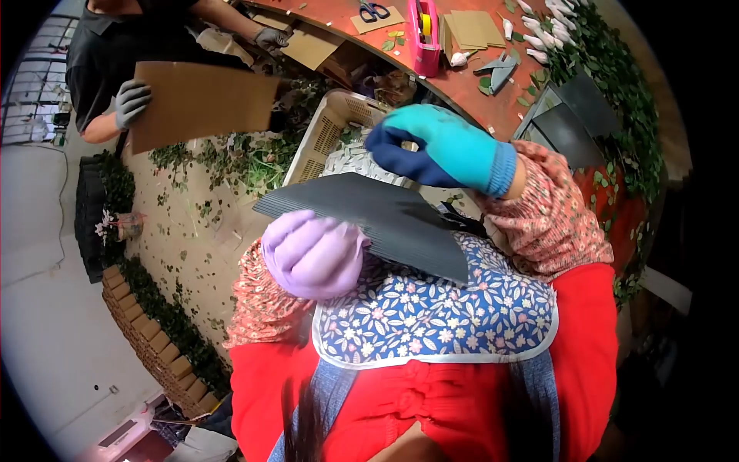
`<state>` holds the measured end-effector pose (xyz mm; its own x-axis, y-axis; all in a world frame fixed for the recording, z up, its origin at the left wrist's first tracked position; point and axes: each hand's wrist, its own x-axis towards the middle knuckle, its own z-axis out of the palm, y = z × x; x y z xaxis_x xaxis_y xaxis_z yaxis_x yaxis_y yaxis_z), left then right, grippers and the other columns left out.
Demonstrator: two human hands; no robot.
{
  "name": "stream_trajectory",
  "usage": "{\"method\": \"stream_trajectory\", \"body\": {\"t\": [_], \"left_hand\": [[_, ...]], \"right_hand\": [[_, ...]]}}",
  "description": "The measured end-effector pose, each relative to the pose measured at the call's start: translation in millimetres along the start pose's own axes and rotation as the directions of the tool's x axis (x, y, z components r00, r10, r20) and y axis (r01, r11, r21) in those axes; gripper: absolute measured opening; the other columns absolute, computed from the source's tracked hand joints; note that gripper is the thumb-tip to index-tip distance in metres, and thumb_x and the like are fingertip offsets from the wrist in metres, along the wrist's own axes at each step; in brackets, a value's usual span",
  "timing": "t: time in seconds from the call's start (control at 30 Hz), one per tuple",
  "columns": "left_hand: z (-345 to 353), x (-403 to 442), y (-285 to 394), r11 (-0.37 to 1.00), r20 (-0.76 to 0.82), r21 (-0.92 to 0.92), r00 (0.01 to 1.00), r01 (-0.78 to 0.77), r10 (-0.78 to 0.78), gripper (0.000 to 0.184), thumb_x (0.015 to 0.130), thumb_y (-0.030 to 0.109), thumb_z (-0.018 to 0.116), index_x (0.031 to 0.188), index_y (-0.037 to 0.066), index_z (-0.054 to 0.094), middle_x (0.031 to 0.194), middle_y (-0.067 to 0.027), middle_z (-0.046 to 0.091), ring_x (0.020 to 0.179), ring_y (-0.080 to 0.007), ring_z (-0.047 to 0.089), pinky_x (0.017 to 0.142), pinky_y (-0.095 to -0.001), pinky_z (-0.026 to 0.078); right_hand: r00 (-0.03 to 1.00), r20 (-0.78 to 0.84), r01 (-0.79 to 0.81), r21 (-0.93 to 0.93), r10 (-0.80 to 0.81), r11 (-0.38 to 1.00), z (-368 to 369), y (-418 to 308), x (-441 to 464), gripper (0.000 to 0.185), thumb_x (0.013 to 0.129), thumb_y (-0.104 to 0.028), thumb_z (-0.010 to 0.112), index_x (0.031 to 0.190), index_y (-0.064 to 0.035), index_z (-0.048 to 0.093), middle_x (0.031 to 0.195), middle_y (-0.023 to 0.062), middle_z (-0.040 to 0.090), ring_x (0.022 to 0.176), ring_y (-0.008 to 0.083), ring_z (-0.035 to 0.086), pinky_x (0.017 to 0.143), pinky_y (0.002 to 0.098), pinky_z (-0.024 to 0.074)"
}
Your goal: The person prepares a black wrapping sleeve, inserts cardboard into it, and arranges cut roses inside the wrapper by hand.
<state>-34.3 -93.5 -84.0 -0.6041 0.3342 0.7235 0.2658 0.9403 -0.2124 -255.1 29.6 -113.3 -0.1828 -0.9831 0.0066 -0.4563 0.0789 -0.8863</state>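
My left hand [314,256], in a lilac glove, is closed on the near edge of a dark grey corrugated sheet [385,219]. The sheet lies tilted in front of my flowered apron [431,308]. Above its far right side hovers my right hand [443,150], in a teal glove with navy fingers. Thumb and fingers there curl together into a ring, apart from the sheet; whatever they pinch, if anything, is too blurred to make out. Beyond the sheet stands a pale plastic crate [327,127] with whitish strips inside.
A co-worker in grey gloves holds a cardboard sheet [204,106] at upper left. The red table [481,100] bears scissors [374,11], a pink tape dispenser [423,38], a grey stapler-like tool [503,71], dark sheets [577,119] and white-budded flowers [550,35]. Leaves litter the floor [173,223].
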Motion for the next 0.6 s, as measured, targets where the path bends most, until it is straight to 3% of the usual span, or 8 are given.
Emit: {"method": "stream_trajectory", "body": {"t": [0.13, 0.17, 0.23, 0.3, 0.4, 0.47, 0.5, 0.6], "left_hand": [[6, 9, -16, 0.948, 0.313, -0.175, 0.928, 0.266, -0.202, 0.023, 0.07, 0.0, 0.066, 0.089, 0.009, 0.056, 0.087, -0.0042, 0.062, 0.081, -0.0234, 0.059, 0.081, -0.043, 0.05], [15, 2, -24, 0.926, 0.334, -0.188, 0.908, 0.328, -0.254, 0.024, 0.07, -0.002, 0.065, 0.089, 0.008, 0.055, 0.086, -0.0056, 0.061, 0.08, -0.0248, 0.059, 0.079, -0.0424, 0.049], [30, -8, -37, 0.855, 0.368, -0.213, 0.85, 0.473, -0.378, 0.026, 0.069, -0.008, 0.064, 0.089, 0.005, 0.054, 0.084, -0.0093, 0.06, 0.078, -0.03, 0.057, 0.074, -0.0398, 0.047], [39, -13, -45, 0.721, 0.402, -0.246, 0.745, 0.648, -0.532, 0.02, 0.077, -0.005, 0.065, 0.091, 0.002, 0.054, 0.083, -0.0087, 0.059, 0.076, -0.0237, 0.058, 0.071, -0.0321, 0.048], [45, -8, -51, 0.623, 0.385, -0.298, 0.689, 0.723, -0.615, 0.017, 0.083, 0.0, 0.067, 0.094, 0.001, 0.054, 0.082, -0.0074, 0.059, 0.074, -0.0169, 0.057, 0.069, -0.0267, 0.048], [47, 0, -55, 0.653, 0.339, -0.286, 0.711, 0.701, -0.615, 0.024, 0.08, 0.001, 0.069, 0.098, 0.004, 0.053, 0.078, -0.0113, 0.063, 0.069, -0.0276, 0.063, 0.063, -0.0339, 0.05], [45, 11, -52, 0.484, 0.413, -0.405, 0.627, 0.776, -0.66, 0.034, 0.08, -0.002, 0.068, 0.108, 0.004, 0.051, 0.077, -0.011, 0.065, 0.067, -0.0227, 0.065, 0.062, -0.03, 0.05], [48, 21, -54, 0.535, 0.408, -0.419, 0.679, 0.733, -0.611, 0.041, 0.079, -0.003, 0.068, 0.114, 0.004, 0.048, 0.076, -0.011, 0.066, 0.067, -0.0193, 0.065, 0.063, -0.0273, 0.05]], "right_hand": [[0.982, -0.122, 0.096, -0.323, -0.142, 0.941, -22, 5, -30, 0.042, 0.087, -0.016, 0.067, 0.125, -0.0025, 0.054, 0.102, 0.0078, 0.065, 0.094, 0.0097, 0.06, 0.077, 0.0273, 0.0488], [0.993, -0.115, 0.006, -0.048, -0.012, 0.999, -28, 8, -37, 0.046, 0.089, -0.022, 0.065, 0.129, -0.0038, 0.051, 0.105, 0.0078, 0.064, 0.093, 0.0114, 0.059, 0.078, 0.0283, 0.0487], [0.964, -0.096, -0.164, 0.517, 0.248, 0.84, -42, 12, -52, 0.055, 0.092, -0.034, 0.062, 0.136, -0.0064, 0.045, 0.112, 0.0078, 0.062, 0.091, 0.0147, 0.059, 0.08, 0.0303, 0.0486], [0.96, -0.272, 0.169, 0.367, -0.069, 0.915, -52, 35, -70, 0.061, 0.093, -0.035, 0.058, 0.14, -0.0014, 0.039, 0.126, 0.0096, 0.055, 0.113, 0.0186, 0.054, 0.097, 0.0315, 0.0422], [0.977, -0.215, 0.141, 0.676, 0.01, 0.723, -26, 39, -77, 0.065, 0.084, -0.011, 0.063, 0.142, -0.0005, 0.034, 0.136, 0.0114, 0.047, 0.127, 0.0224, 0.045, 0.108, 0.0353, 0.0333], [0.98, -0.19, 0.028, 0.405, 0.054, 0.914, -13, 35, -70, 0.071, 0.079, -0.003, 0.067, 0.142, -0.0005, 0.034, 0.134, 0.0109, 0.049, 0.124, 0.021, 0.045, 0.104, 0.032, 0.0356], [0.976, -0.21, 0.038, 0.41, 0.054, 0.911, -8, 28, -62, 0.067, 0.08, -0.004, 0.068, 0.14, -0.0002, 0.037, 0.129, 0.0097, 0.052, 0.119, 0.0191, 0.048, 0.101, 0.0308, 0.0382], [0.976, -0.186, -0.003, 0.516, 0.116, 0.856, 3, 29, -41, 0.046, 0.086, -0.003, 0.065, 0.13, 0.0002, 0.051, 0.112, 0.0056, 0.062, 0.101, 0.0119, 0.057, 0.089, 0.0256, 0.046]]}}
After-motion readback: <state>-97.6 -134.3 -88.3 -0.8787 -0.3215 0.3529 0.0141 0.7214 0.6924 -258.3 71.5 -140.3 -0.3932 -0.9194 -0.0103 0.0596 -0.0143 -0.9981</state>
